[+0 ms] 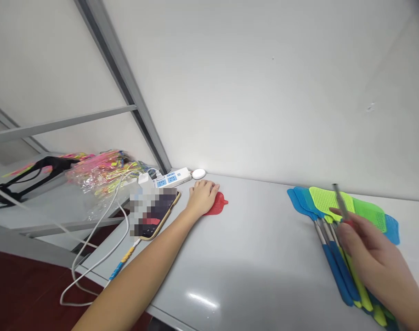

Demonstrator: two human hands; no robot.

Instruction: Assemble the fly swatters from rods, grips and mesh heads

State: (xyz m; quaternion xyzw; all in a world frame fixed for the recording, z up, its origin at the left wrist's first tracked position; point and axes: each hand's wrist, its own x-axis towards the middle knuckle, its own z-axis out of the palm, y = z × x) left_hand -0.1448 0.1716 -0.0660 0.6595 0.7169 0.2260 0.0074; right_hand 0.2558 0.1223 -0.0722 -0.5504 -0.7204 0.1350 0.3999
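Note:
My left hand (201, 198) rests on the table at centre, its bent fingers closed over the left part of a red mesh fly swatter head (217, 205). The head's short neck points right and has no rod in it. My right hand (371, 250) is raised at the right, gripping a fly swatter handle (340, 200). Its thin metal rod sticks up, slightly blurred, and a bit of red shows at the fingers. Beneath and behind that hand lies a fanned pile of blue, yellow and green fly swatters (328, 201), with metal shafts and coloured grips, partly hidden by it.
Left of my left arm lie a phone (159, 211) with a white cable (127, 220), a power strip (173, 178) and a white round object (198, 174). A grey metal frame (127, 92) and a shelf with plastic-wrapped colourful items (106, 170) stand further left. A wall rises behind.

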